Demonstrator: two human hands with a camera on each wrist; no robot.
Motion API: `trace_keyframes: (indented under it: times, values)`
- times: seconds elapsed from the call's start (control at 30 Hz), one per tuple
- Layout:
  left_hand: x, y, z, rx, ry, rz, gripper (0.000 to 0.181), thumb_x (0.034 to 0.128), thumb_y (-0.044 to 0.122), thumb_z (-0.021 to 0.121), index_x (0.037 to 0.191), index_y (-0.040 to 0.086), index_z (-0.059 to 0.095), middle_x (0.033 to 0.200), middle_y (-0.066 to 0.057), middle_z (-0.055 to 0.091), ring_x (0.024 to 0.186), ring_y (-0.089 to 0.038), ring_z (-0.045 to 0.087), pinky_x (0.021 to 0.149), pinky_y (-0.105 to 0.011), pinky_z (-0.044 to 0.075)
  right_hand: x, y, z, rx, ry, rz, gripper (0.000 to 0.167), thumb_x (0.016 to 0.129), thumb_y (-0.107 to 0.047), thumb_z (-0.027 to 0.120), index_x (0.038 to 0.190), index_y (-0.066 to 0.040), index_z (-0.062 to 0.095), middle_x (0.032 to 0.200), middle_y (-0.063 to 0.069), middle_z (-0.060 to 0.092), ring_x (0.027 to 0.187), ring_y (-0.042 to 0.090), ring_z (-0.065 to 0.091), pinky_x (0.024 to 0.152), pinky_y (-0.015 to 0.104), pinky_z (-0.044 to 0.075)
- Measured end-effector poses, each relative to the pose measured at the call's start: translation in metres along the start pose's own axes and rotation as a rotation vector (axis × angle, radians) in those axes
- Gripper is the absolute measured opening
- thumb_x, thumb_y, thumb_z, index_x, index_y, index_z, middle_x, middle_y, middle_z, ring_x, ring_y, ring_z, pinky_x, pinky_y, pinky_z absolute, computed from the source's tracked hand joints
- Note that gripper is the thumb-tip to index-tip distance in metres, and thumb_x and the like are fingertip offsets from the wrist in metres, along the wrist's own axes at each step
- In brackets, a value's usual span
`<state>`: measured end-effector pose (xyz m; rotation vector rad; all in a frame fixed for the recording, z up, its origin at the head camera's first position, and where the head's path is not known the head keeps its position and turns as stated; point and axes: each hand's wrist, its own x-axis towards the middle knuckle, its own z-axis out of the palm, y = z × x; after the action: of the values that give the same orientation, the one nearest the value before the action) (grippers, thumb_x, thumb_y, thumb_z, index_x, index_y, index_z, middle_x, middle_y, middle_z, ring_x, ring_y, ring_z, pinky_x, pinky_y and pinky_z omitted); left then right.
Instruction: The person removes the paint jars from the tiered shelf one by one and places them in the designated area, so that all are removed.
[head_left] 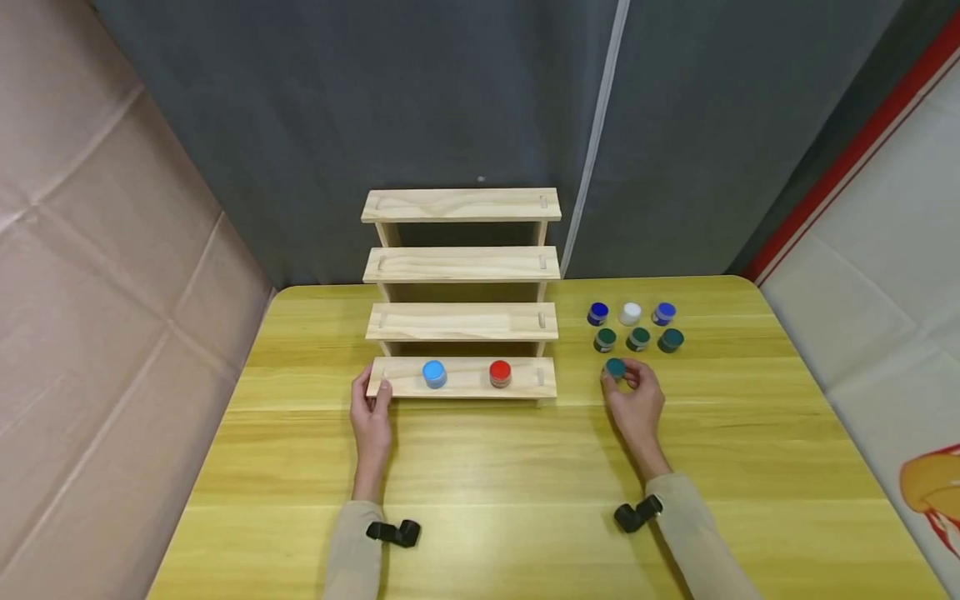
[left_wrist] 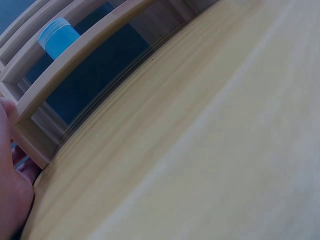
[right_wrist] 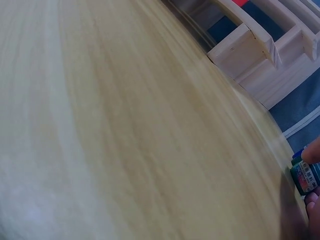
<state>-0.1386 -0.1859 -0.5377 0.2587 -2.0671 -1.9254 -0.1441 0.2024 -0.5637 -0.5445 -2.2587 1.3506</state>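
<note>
A stepped wooden rack (head_left: 462,322) with several shelves stands on the table. On its lowest shelf sit a light blue jar (head_left: 434,374) and, to the right, a red-lidded jar (head_left: 500,373). My left hand (head_left: 372,421) grips the left end of that shelf, thumb on the front edge; the left wrist view shows the light blue jar (left_wrist: 59,38) above it. Right of the rack, my right hand (head_left: 636,407) pinches a small dark teal-lidded jar (head_left: 615,368) between thumb and fingers. The right wrist view catches this jar (right_wrist: 305,177) at its edge, with a printed label.
Behind the right hand stand two rows of small jars: a dark blue one (head_left: 597,313), a white one (head_left: 630,313), a violet-blue one (head_left: 663,313), then green ones (head_left: 638,338) and a teal one (head_left: 671,339). A dark curtain (head_left: 465,100) hangs behind the table (head_left: 510,500).
</note>
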Motion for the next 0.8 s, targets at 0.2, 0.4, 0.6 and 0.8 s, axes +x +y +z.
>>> trace_keyframes:
  times: [0.2,0.4,0.6,0.8]
  values:
    - [0.000,0.000,0.001,-0.009,0.008,0.002,0.046,0.1030,0.007,0.054,0.147,-0.004,0.045,0.151,-0.023,0.048,0.083,-0.002,0.051,0.076,-0.021,0.046,-0.001,0.001,0.002,-0.012,0.032,-0.042,0.040,0.084,-0.011,0.075,0.118,0.007,0.064,0.108,0.024,0.066,0.095,0.031,0.060,0.082,0.023,0.042]
    - [0.001,-0.002,0.001,-0.028,0.011,0.006,0.046,0.1025,0.006,0.055,0.146,-0.006,0.045,0.150,-0.024,0.049,0.089,-0.001,0.053,0.078,-0.016,0.047,-0.003,-0.002,-0.002,0.057,0.022,-0.017,0.047,0.085,-0.012,0.075,0.125,0.007,0.059,0.117,0.024,0.065,0.103,0.032,0.060,0.090,0.028,0.046]
    - [0.001,-0.002,0.001,-0.032,0.012,0.001,0.046,0.1029,0.007,0.055,0.147,-0.005,0.045,0.149,-0.024,0.050,0.092,-0.002,0.053,0.078,-0.014,0.046,0.000,-0.015,-0.011,0.120,-0.019,0.038,0.047,0.092,-0.015,0.073,0.132,0.002,0.056,0.132,0.021,0.062,0.121,0.034,0.058,0.107,0.046,0.046]
    - [0.000,0.001,0.000,-0.004,0.007,-0.001,0.046,0.1034,0.008,0.054,0.147,-0.004,0.045,0.150,-0.023,0.050,0.084,-0.004,0.051,0.074,-0.018,0.045,0.000,-0.035,-0.015,0.177,-0.026,0.027,0.044,0.093,-0.009,0.071,0.133,0.003,0.056,0.132,0.020,0.063,0.122,0.031,0.057,0.110,0.043,0.044]
